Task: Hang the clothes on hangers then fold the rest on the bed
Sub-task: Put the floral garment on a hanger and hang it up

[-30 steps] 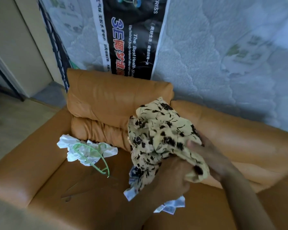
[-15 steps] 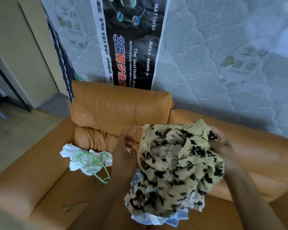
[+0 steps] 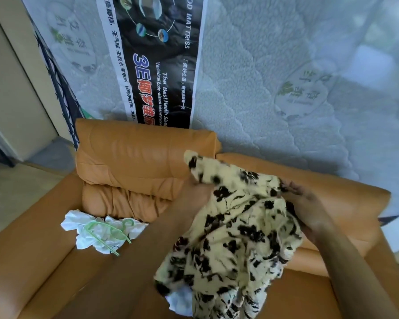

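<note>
Head view: one printed garment (image 3: 235, 238), cream with black marks, is held up off the sofa (image 3: 136, 157) at 5 o'clock from frame centre. It hangs in loose folds, and its lower hem drapes down to a white cloth (image 3: 180, 300) on the seat at 6 o'clock.

Hands: the right hand (image 3: 309, 212) holds the garment's upper edge at 3 o'clock, with fabric bunched against the palm. The left forearm (image 3: 166, 226) rises from 7 o'clock and passes behind the cloth. The left hand itself is hidden – I cannot tell whether it grips or merely props the fabric.

Handling, as judged: the garment looks thin, light and fully limp. It will not hold any shape, it sags wherever it is unsupported, and it should not slip or break. Its neck and shoulders are not identifiable in the bunched state. The best hold would be at the two shoulder seams or the collar, spread apart, so that the opening shows for a hanger.

Count:
- printed garments – one
- white cloths, two: one under the garment, and a crumpled one (image 3: 88, 236) on the seat at 8 o'clock
- green hangers, one (image 3: 108, 233), lying on that crumpled cloth
- mattresses, one (image 3: 274, 88), upright behind the sofa at 12 o'clock

No bed surface is in view, and nothing is hung yet.
</note>
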